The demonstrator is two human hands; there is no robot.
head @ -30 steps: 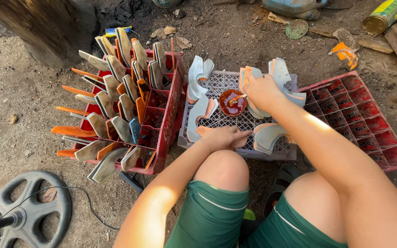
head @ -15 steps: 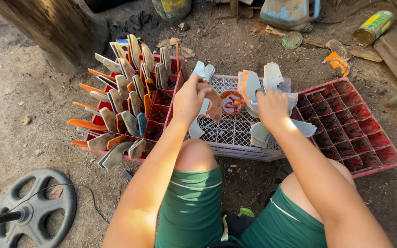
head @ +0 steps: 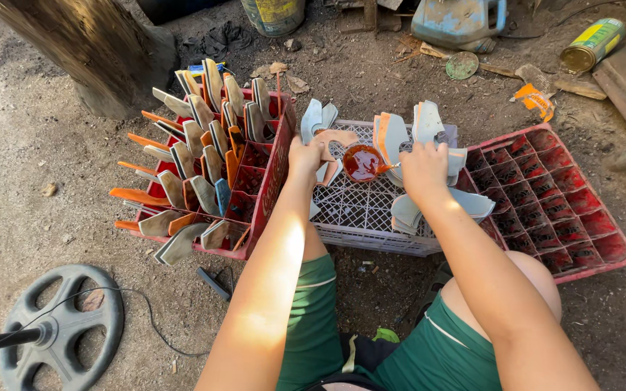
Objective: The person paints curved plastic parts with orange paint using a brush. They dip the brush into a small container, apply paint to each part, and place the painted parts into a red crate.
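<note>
At frame centre, the left hand [head: 304,156] grips a tan sole piece [head: 333,139] while the right hand [head: 422,168] pinches a brush [head: 387,167] beside the glue bowl [head: 361,162].

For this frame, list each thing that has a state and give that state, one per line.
left hand: gripping a flat tan cut-out piece over the white crate.
right hand: closed on a thin brush.
small bowl: holds reddish-orange liquid.
left red crate: packed with upright pieces.
right red crate: compartments empty.
</note>
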